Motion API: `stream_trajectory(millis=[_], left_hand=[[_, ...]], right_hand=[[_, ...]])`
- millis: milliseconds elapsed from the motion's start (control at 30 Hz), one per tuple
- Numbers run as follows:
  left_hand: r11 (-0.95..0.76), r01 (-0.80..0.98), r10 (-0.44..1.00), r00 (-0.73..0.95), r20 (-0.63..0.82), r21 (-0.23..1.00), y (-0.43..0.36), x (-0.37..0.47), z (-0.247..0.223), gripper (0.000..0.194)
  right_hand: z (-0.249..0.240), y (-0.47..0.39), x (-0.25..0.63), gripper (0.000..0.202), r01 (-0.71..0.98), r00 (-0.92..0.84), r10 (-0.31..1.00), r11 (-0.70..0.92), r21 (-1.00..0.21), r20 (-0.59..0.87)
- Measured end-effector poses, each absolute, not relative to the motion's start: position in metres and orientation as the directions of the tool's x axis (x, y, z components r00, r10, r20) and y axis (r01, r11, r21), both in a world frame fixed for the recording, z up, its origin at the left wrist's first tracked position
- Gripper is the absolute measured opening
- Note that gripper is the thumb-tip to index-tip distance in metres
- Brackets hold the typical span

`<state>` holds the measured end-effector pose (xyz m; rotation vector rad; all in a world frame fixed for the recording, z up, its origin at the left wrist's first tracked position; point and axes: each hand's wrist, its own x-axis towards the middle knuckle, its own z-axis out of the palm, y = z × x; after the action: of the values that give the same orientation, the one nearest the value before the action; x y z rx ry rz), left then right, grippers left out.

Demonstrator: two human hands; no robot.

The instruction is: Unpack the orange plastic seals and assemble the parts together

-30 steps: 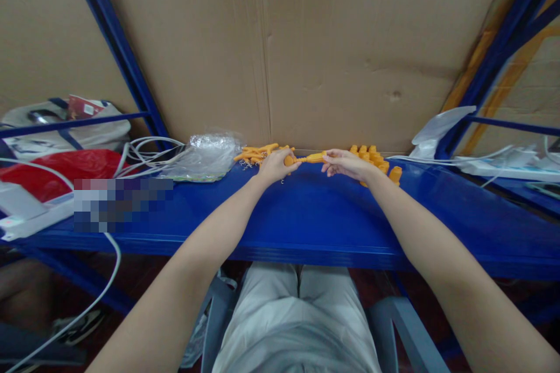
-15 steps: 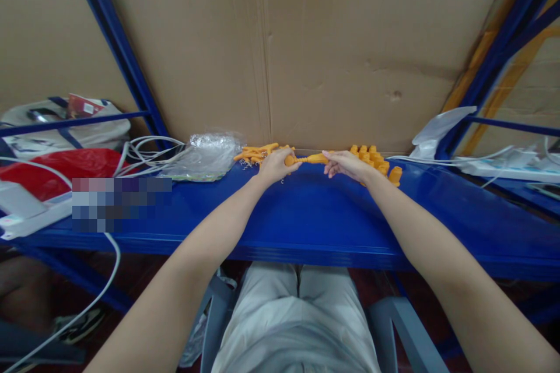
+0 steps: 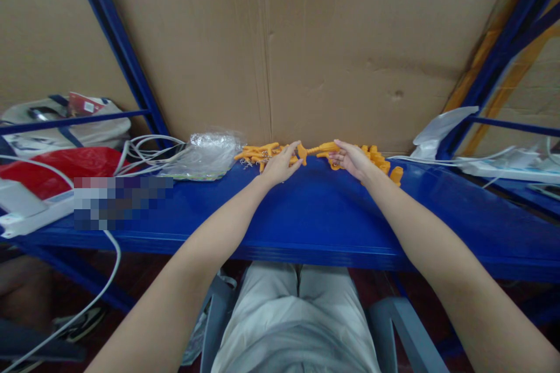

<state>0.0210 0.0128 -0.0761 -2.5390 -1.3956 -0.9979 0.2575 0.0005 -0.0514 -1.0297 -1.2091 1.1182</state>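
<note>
Near the cardboard at the back of the blue table, an orange stick-like piece [image 3: 315,150] with a wider disc-like end lies between my hands. My left hand [image 3: 280,166] has its thumb and fingers around the disc end at the left. The fingertips of my right hand [image 3: 350,158] pinch the other end. Beside my left hand is a pile of orange pieces [image 3: 258,152] with small metal chains or rings. Orange cup-like pieces [image 3: 380,159] stand in rows just right of my right hand, partly hidden by it.
Clear plastic bags [image 3: 203,154] and white cables [image 3: 149,151] lie at the left, beside a red bag [image 3: 65,166] and a white power strip [image 3: 44,210]. A cardboard sheet [image 3: 341,58] rises behind the blue table [image 3: 306,215]. White plastic [image 3: 437,131] sits at the right.
The orange piece has moved a little right and up, and its disc end now shows more. My right hand has shifted slightly up and right; my left fingers have spread from around the disc.
</note>
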Motion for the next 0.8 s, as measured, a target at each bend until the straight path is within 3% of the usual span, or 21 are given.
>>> stream_trajectory(millis=[133,233,333,467,600,800], left_hand=[[-0.606,0.777,0.719,0.443,0.536,0.17,0.023,0.017,-0.08,0.045],[-0.599,0.792,0.745,0.497,0.446,0.118,0.034,0.012,-0.086,0.047],[-0.593,0.8,0.767,0.527,0.366,0.092,0.043,0.009,-0.091,0.046],[-0.614,0.785,0.756,0.553,0.35,0.087,0.046,0.007,-0.093,0.047],[-0.621,0.78,0.752,0.564,0.342,0.076,0.045,0.007,-0.093,0.043],[-0.611,0.791,0.758,0.572,0.314,0.034,0.045,0.008,-0.093,0.036]], right_hand=[[-0.062,0.016,0.268,0.029,0.012,0.191,0.926,0.33,-0.944,0.326],[-0.071,0.024,0.272,0.042,0.229,0.231,0.838,0.447,-0.865,0.494],[-0.078,0.024,0.271,0.036,0.52,0.181,0.797,0.42,-0.744,0.577],[-0.082,0.014,0.261,0.03,0.862,0.069,0.824,0.234,-0.449,0.562],[-0.083,0.005,0.252,0.034,0.982,-0.058,0.873,0.137,-0.131,0.484],[-0.084,0.003,0.247,0.04,0.992,-0.125,0.91,0.124,0.028,0.394]])
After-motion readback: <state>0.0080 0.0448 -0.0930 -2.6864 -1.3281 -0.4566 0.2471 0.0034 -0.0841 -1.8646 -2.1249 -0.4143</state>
